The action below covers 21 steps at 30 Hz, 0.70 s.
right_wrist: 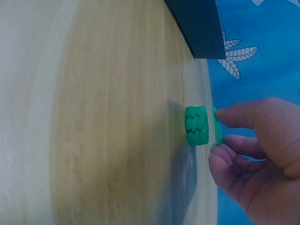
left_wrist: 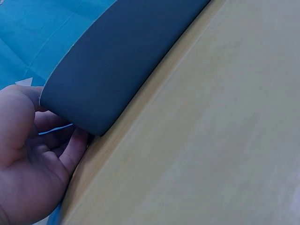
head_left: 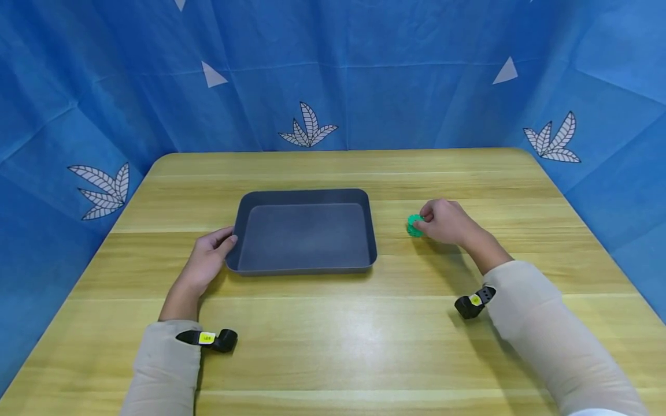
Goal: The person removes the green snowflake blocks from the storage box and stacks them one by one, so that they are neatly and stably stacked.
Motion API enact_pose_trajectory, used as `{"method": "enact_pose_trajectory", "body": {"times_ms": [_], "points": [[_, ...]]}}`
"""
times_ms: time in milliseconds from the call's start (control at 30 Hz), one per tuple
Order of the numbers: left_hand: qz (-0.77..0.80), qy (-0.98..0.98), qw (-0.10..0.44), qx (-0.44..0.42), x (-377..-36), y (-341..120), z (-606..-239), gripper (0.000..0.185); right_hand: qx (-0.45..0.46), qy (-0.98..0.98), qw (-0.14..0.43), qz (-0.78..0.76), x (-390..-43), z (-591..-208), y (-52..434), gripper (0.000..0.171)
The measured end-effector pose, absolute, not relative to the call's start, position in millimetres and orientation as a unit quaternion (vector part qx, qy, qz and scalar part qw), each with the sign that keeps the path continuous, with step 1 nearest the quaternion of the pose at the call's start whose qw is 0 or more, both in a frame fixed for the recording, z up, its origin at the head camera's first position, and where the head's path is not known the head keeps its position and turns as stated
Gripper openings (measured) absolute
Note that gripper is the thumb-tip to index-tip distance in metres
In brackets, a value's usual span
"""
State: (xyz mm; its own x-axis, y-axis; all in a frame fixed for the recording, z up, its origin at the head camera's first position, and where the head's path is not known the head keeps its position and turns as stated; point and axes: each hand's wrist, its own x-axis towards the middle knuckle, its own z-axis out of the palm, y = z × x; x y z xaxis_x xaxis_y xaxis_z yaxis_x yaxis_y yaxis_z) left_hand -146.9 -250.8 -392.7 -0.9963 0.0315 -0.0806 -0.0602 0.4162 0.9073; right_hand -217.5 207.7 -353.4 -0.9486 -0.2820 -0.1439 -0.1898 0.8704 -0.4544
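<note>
A dark grey rectangular tray (head_left: 307,237) with low walls lies on the table. My left hand (head_left: 205,257) grips its left rim, thumb on the wall; in the left wrist view the fingers (left_wrist: 75,147) reach under the tray's corner (left_wrist: 103,70). To the right of the tray, a small green stack (right_wrist: 197,125) of what look like scalloped discs sits on the wood. Just above it, my right hand (head_left: 444,222) pinches a thin green disc (right_wrist: 217,126) between thumb and fingers, with a narrow gap to the stack. From the head view the green pieces (head_left: 415,230) overlap.
The light wooden table (head_left: 333,341) has rounded far corners. Behind and beside it hangs a blue curtain (head_left: 333,69) with leaf and triangle prints. A black wrist camera (head_left: 224,341) is on the left sleeve, and another camera (head_left: 470,307) on the right.
</note>
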Motion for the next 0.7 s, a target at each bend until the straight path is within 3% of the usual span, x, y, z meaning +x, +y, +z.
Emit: {"method": "enact_pose_trajectory", "body": {"times_ms": [700], "points": [[0.543, 0.838, 0.048, -0.008, -146.5, -251.7, -392.7, 0.053, -0.125, 0.959, 0.116, -0.225, -213.8, -358.0, 208.9, 0.037]]}}
